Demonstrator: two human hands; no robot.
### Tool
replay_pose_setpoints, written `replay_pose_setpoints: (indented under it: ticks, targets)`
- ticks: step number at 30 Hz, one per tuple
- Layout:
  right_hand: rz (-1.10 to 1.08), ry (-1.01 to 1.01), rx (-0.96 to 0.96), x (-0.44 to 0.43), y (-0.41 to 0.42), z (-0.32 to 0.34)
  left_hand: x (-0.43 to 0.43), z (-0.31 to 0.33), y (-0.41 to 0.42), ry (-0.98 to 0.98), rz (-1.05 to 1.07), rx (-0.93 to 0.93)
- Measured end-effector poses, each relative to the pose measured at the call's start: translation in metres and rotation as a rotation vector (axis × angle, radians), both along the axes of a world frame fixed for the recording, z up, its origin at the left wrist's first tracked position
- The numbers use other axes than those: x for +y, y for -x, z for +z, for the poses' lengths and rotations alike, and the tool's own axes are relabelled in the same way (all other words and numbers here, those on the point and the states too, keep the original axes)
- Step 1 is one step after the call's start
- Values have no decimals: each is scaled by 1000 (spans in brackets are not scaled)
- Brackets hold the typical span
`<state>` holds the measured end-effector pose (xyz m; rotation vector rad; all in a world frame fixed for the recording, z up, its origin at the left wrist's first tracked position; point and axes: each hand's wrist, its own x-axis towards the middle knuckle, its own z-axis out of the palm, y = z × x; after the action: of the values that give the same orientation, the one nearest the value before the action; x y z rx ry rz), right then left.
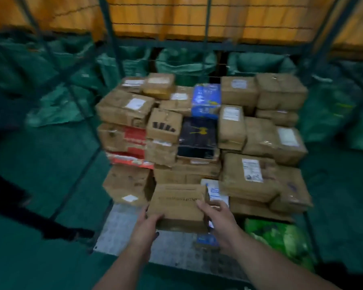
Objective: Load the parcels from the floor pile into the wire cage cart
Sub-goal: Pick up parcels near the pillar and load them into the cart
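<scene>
Two bare hands held a small brown cardboard box [177,203] at the front of the wire cage cart [206,28], low against the stacked brown parcels [249,176]. The left hand [149,223] curled its fingers round the near-left edge, and the right hand [215,216] wrapped the right side. The box looked stiff and fairly light, so opposite sides seemed the surest hold.
</scene>
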<state>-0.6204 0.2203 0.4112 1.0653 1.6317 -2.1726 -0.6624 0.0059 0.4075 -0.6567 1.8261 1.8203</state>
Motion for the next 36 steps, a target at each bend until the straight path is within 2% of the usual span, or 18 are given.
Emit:
replay_pose_setpoints:
  ticks: [2, 6, 11, 14, 17, 24, 27, 32, 36]
  targets:
    - [-173, 85, -27, 29, -9, -4, 38, 2, 20, 4, -109, 22]
    - [-363, 261, -60, 90, -17, -13, 126, 7, 51, -17, -255, 70]
    - [-654, 314, 66, 175, 1, -8, 253, 10, 87, -33, -477, 118]
    - [-783, 318, 150, 243, 24, -1, 328, 7, 103, -12, -486, 53]
    - [-853, 261, 124, 316, 60, 1, 387, 1, 115, 55, -542, -43]
    - [-1073, 243, 114, 403, 147, -17, 406, -30, 125, 180, -527, -197]
    - [-1024, 127, 53, 420, 171, -27, 387, -35, 131, 232, -568, -174]
    - [-939, 87, 48, 431, 177, -41, 356, -48, 147, 288, -543, -208]
    - [-837, 17, 1, 387, 147, -34, 339, -38, 151, 239, -602, -191]
